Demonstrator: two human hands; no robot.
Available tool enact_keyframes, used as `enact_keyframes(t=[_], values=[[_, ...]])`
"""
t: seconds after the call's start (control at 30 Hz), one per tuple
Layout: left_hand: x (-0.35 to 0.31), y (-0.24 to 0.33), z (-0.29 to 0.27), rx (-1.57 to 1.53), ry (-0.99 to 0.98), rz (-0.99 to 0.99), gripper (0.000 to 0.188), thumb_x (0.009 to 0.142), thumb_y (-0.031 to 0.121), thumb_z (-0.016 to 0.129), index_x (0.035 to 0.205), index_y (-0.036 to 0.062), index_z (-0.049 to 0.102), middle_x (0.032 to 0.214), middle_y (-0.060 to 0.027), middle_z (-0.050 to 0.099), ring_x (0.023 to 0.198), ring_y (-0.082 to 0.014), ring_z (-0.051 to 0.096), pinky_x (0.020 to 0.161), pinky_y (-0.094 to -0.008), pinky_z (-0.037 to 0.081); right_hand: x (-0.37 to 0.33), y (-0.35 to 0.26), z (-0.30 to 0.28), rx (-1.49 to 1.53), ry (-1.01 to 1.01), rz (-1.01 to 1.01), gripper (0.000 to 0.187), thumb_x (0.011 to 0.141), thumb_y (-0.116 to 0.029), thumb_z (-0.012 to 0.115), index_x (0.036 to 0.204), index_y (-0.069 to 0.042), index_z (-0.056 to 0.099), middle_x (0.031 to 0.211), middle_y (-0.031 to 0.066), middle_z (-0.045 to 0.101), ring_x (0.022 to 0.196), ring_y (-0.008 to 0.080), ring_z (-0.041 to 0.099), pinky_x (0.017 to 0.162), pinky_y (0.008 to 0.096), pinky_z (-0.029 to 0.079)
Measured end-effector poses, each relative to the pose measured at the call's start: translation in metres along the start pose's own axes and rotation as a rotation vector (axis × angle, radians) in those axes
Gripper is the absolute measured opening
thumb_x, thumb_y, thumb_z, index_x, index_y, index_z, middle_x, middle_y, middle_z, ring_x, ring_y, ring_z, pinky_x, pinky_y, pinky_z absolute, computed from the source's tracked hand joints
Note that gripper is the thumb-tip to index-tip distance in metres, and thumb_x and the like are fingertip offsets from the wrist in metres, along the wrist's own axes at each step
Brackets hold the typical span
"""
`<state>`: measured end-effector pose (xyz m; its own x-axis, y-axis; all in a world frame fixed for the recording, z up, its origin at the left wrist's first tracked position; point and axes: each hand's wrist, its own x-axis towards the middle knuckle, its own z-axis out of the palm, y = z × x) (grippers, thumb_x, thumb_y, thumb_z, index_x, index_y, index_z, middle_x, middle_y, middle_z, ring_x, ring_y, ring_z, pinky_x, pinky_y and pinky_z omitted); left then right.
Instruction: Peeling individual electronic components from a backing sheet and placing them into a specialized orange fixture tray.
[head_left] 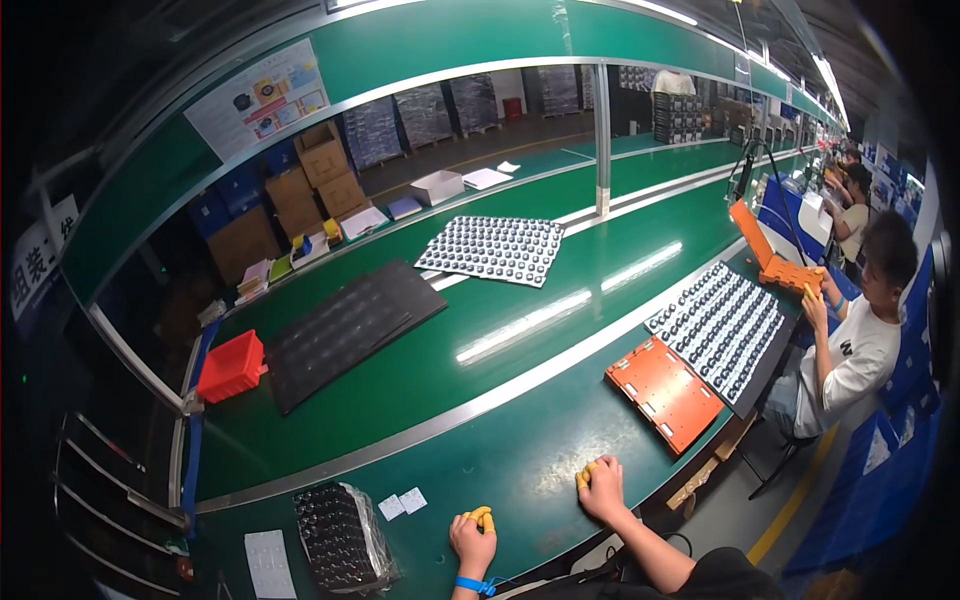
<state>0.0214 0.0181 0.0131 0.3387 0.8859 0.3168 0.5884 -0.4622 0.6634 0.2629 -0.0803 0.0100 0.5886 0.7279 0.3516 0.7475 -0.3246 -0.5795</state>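
Note:
My left hand, with a blue band at the wrist and yellow covers on some fingers, rests curled on the near edge of the green bench. Nothing shows in it. To its left lie two small white cards and a clear plastic bag of black parts. My right hand also lies on the bench with its fingers curled in, yellow covers on some of them, and no object visible in it. The orange fixture plate is up and to the right of this hand, apart from it.
A tray of round black parts sits beyond the orange plate. At right a seated co-worker holds a hinged orange fixture. On the green conveyor are another parts tray, black sheets and a red bin. A white sheet lies near left.

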Motion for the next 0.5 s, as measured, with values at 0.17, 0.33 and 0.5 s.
enact_keyframes(t=[0.17,0.33,0.5], values=[[0.0006,-0.0012,0.0011,-0.002,0.016,0.022,0.010,0.078,0.008,0.065,0.085,0.0104,0.072,0.073,-0.0062,0.059,0.074,-0.0281,0.055,0.069,-0.0401,0.044,-0.0013,0.0023,0.0009,-0.001,-0.026,0.027,0.014,0.077,-0.012,0.067,0.073,-0.002,0.059,0.087,0.0144,0.060,0.104,0.0363,0.049,0.088,0.0443,0.039],[0.0005,-0.0042,0.0030,-0.004,0.050,0.055,0.009,0.078,0.009,0.066,0.084,0.0109,0.072,0.072,-0.0053,0.059,0.073,-0.0275,0.055,0.068,-0.0399,0.044,0.0004,0.0009,0.0003,0.018,-0.047,0.047,0.014,0.076,-0.013,0.067,0.076,-0.001,0.061,0.091,0.0150,0.060,0.107,0.0370,0.049,0.090,0.0446,0.039],[0.0012,-0.0054,0.0054,-0.001,0.062,0.065,0.009,0.078,0.010,0.066,0.084,0.0118,0.072,0.071,-0.0050,0.059,0.072,-0.0275,0.055,0.068,-0.0401,0.045,0.0007,0.0053,0.0023,0.025,-0.061,0.048,0.015,0.076,-0.014,0.067,0.076,0.000,0.061,0.089,0.0151,0.060,0.107,0.0372,0.048,0.090,0.0461,0.038]])
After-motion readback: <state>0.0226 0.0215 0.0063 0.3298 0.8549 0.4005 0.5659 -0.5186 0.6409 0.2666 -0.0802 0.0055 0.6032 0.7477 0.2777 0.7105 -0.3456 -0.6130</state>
